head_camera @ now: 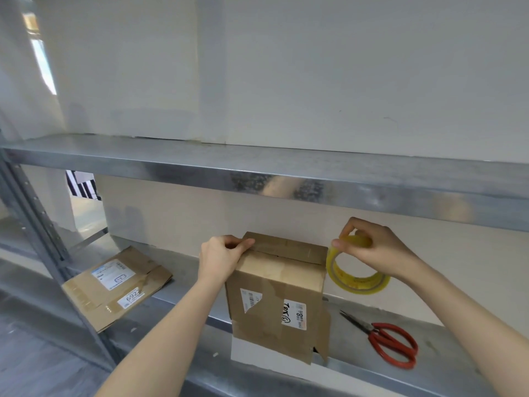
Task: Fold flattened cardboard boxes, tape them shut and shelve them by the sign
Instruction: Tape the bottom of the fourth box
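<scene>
Upright brown cardboard box (277, 296) on the metal shelf (372, 333). The left hand (221, 255) pinches its top flap edge; the right hand (378, 245) grips a yellow tape roll (356, 270) beside it. The box looks light and stiff-walled with springy flaps, so it is best steadied at the seam corners.

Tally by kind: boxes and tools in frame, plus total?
Folded-up cardboard box: 1
Flattened cardboard box: 1
Tape roll: 1
Scissors: 1
Total: 4
</scene>
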Demonstrator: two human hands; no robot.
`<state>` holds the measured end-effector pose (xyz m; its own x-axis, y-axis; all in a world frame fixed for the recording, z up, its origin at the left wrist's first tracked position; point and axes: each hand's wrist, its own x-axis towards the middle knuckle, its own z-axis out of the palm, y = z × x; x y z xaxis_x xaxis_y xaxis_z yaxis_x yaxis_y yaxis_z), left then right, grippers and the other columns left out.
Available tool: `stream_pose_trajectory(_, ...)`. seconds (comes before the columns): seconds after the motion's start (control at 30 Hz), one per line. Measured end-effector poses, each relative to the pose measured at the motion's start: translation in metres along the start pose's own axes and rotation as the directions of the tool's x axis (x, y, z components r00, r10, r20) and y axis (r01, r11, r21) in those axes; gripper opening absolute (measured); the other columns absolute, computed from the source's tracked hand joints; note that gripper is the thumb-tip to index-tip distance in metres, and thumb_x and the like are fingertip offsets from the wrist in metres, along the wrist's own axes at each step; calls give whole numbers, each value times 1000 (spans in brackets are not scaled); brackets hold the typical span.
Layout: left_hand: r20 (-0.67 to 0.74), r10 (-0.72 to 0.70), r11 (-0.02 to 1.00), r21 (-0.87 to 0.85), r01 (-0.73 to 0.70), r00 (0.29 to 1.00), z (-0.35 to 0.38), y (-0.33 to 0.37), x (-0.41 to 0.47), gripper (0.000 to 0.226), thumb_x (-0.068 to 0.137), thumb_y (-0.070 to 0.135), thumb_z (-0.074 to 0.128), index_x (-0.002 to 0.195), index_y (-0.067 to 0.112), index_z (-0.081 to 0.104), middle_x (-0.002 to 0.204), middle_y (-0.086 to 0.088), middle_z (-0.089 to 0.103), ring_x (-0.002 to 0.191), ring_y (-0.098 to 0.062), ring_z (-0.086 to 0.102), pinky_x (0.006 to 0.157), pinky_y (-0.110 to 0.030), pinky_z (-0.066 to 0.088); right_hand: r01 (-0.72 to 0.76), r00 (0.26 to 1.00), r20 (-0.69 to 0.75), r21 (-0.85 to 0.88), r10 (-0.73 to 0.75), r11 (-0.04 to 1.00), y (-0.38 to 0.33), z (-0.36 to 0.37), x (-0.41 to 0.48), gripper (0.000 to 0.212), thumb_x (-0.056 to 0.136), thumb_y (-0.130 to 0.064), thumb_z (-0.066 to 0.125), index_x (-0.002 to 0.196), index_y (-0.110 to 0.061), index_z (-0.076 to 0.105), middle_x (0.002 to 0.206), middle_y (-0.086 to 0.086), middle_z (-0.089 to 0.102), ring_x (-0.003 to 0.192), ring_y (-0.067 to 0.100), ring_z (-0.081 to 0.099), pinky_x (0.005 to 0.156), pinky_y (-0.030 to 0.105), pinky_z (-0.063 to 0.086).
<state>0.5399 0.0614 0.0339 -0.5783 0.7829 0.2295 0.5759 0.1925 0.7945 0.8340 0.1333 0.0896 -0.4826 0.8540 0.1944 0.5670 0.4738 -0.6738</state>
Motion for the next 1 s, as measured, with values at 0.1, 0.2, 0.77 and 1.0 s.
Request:
stream_pose_trajectory(0.1,-13,-15,999,-34,14,1000,1,1,0,31,74,54,74,89,28,77,82,10,71,87,-9,61,63,-13,39,-19,1000,6,30,18,999,5,4,-3,25,81,-52,67,82,-28,60,68,2,58,62,14,50,61,29,37)
stream_pose_trajectory(0.2,-31,-47,999,-13,47,998,2,1,1,37,73,54,74,101,30,74,88,7,72,94,-13,60,70,-23,41,-39,999,20,34,39,999,10,11,-6,27,81,-52,67,83,-26,60,65,-1,56,59,11,48,60,28,36)
stream_pose_trajectory(0.77,46,-102,995,21,101,994,8,-1,8,57,79,55,70,132,38,56,93,10,67,91,-10,49,74,-25,39,-48,991,115,-184,70,982,35,24,-10,30,82,-57,63,84,-28,55,63,-3,59,57,12,51,57,28,36)
stream_pose_trajectory(1.0,115,-137,975,193,113,984,23,-14,5,37,82,57,65,116,44,63,104,5,68,99,-23,61,79,-32,50,-74,982,153,-211,107,975,67,59,-19,32,84,-60,58,86,-30,49,65,1,62,63,18,59,60,33,45)
